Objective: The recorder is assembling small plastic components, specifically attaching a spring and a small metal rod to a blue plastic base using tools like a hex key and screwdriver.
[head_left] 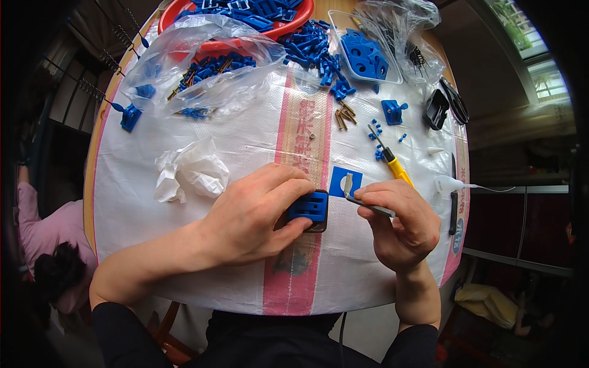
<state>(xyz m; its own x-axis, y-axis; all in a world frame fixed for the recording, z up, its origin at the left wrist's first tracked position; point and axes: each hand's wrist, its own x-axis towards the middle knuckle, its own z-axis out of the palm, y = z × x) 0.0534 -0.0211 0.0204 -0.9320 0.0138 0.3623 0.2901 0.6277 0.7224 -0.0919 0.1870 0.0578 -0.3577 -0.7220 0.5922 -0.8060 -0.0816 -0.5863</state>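
Note:
My left hand [261, 211] has its fingers and thumb around a blue slotted plastic block [311, 207], which sits on a dark rounded base on the table. In my right hand [405, 224] is a thin grey flat tool [374, 207], pinched between thumb and fingers, with a pale upturned tip; its exact kind I cannot make out. That tip is over a flat blue square piece [336, 178] with a round hole, just right of the block. A yellow-handled screwdriver [397, 170] lies beyond my right hand. Crumpled white tissue [193, 172] rests beyond my left forearm.
At the back stand a red basin [230, 44] and a transparent tray [366, 61] of blue parts. A plastic bag [184, 61] holds screws. Coil-wired parts [130, 116] hang at the left edge. A white-tipped bottle [448, 184] lies right; a person [61, 257] is at far left.

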